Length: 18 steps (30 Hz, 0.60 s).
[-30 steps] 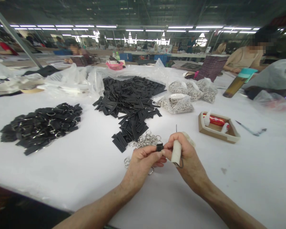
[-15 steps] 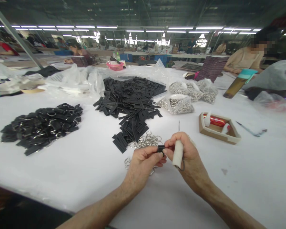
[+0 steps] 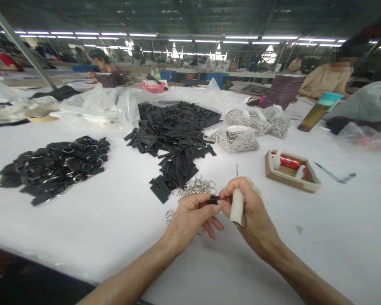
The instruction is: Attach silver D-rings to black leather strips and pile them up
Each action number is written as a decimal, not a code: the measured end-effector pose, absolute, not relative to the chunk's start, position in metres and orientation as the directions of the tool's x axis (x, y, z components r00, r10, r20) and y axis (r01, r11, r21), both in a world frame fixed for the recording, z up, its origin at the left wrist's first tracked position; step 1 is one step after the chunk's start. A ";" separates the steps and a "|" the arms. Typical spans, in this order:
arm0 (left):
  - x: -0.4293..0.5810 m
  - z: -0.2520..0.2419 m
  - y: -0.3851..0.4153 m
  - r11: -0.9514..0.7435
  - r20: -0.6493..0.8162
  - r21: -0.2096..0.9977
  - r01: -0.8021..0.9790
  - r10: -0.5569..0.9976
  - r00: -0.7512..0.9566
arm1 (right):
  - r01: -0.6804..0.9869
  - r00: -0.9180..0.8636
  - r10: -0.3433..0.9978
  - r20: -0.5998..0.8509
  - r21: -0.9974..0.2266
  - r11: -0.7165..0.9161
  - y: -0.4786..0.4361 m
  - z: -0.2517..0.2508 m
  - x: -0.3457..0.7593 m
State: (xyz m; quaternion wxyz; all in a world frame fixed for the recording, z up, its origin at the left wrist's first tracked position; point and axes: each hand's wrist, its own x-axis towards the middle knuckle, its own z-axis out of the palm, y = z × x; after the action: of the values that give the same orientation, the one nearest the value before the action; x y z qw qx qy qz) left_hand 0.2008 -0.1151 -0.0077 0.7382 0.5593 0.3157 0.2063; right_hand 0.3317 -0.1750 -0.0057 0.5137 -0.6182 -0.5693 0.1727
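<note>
My left hand (image 3: 190, 216) pinches a small black strip (image 3: 214, 199) between thumb and forefinger, its other fingers spread below. At the strip's right end are the fingertips of my right hand (image 3: 249, 207), which also grips a tool with a pale wrapped handle (image 3: 237, 205) and a thin metal tip pointing away. Just beyond my left hand lie loose metal rings (image 3: 198, 185), beside a large pile of black strips (image 3: 178, 127). A second pile, of black strips with rings (image 3: 57, 165), is at the left.
Bags of metal rings (image 3: 235, 139) stand beyond my right hand. To the right are a small cardboard box (image 3: 294, 183) with a red tube, a thin tool (image 3: 332, 171) and a bottle (image 3: 317, 112). A person (image 3: 325, 78) sits at the far right.
The lower fingers of my left hand have spread out and down. The black strip has tilted a little, and the wrapped tool has shifted slightly.
</note>
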 end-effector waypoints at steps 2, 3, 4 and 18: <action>0.202 -0.007 -0.115 0.327 -0.216 0.945 -0.014 0.658 0.722 | 0.523 0.296 0.885 0.359 -0.836 0.164 -0.175 -0.006 0.331; 0.203 -0.007 -0.115 0.334 -0.211 0.942 -0.034 0.668 0.713 | 0.518 0.299 0.889 0.346 -0.841 0.154 -0.175 -0.006 0.331; 0.203 -0.006 -0.115 0.336 -0.209 0.941 -0.041 0.674 0.709 | 0.511 0.302 0.892 0.335 -0.847 0.145 -0.176 -0.007 0.331; 0.204 -0.009 -0.119 0.314 -0.228 0.949 -0.013 0.719 0.657 | 0.469 0.321 0.893 0.316 -0.872 0.140 -0.176 -0.008 0.329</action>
State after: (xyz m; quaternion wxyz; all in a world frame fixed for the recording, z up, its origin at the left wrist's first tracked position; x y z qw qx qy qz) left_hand 0.2036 -0.1193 -0.0093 0.7392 0.5309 0.3323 0.2475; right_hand 0.3293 -0.1755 -0.0079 0.5214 -0.6235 -0.5461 0.2031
